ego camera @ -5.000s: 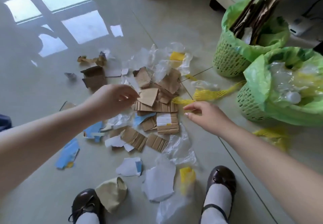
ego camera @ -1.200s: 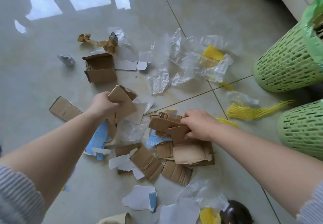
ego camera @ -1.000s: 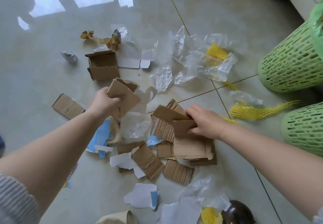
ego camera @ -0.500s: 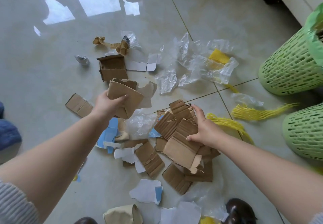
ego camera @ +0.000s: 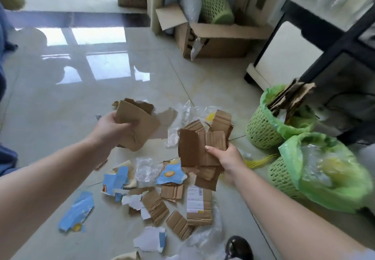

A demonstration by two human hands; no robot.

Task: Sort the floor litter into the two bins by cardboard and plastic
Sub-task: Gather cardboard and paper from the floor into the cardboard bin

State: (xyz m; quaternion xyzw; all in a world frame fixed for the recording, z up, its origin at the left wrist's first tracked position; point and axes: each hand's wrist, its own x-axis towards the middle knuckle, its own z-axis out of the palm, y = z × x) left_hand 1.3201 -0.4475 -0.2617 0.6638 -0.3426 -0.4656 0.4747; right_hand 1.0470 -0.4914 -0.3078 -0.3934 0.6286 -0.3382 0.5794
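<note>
Glossy tile floor (ego camera: pixel 60 117), litter half sorted.
Near scraps (ego camera: pixel 178 215) lie underfoot; the left hand (ego camera: pixel 109 126) and right hand (ego camera: pixel 225 156) each grip loose cardboard (ego camera: pixel 194 148), which could slip short of the far cardboard bin (ego camera: pixel 263 130).

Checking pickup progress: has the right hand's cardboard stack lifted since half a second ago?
Yes. The cardboard stack has risen off the floor litter, gripped by the right hand.

Bright daylight, window glare on the glossy floor (ego camera: pixel 97 65), wide-angle bowing and blur at the edges.
</note>
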